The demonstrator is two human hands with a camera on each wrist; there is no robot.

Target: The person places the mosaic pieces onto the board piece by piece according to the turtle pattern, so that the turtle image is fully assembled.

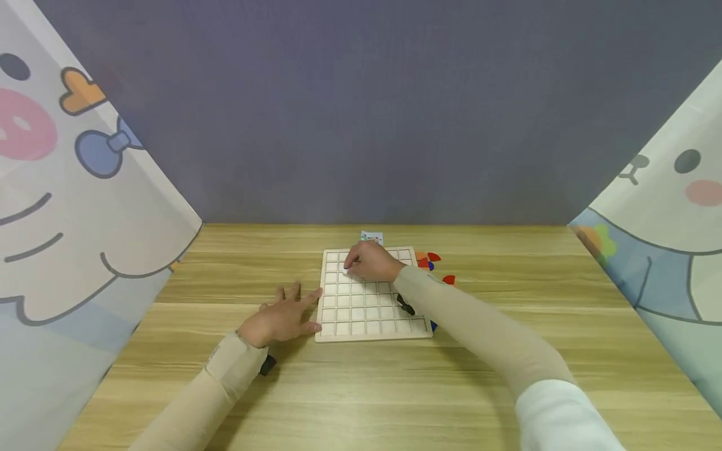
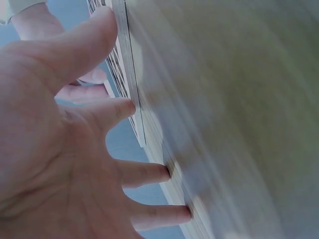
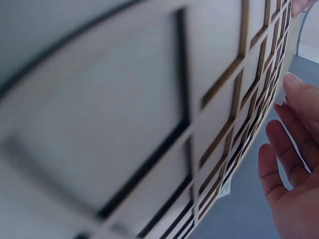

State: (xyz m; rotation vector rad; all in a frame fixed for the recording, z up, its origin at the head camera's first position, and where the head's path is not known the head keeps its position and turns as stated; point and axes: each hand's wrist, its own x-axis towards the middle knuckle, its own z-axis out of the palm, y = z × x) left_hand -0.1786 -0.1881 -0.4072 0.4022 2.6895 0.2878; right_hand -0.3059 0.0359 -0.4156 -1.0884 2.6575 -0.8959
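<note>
A pale wooden grid board [image 1: 372, 336] lies flat on the table, its square cells framed by raised strips. My left hand [image 1: 282, 318] is spread at the board's left side. Its thumb and index finger touch the edge, while the other fingertips rest on the wood, as the left wrist view shows. Over the board's upper left cells, my right hand [image 1: 372, 262] pinches a small blue piece [image 1: 346, 268] between thumb and index finger. Most of that piece is hidden by the fingertips. The right hand's other fingers [image 3: 279, 142] are loosely bent in the right wrist view.
Right of the board lie a red piece [image 1: 434, 257], an orange piece [image 1: 420, 255], another red piece [image 1: 449, 279] and blue pieces, one partly behind the right forearm. A small printed card [image 1: 371, 236] is behind the board. A grey wall [image 1: 361, 113] rises at the table's back.
</note>
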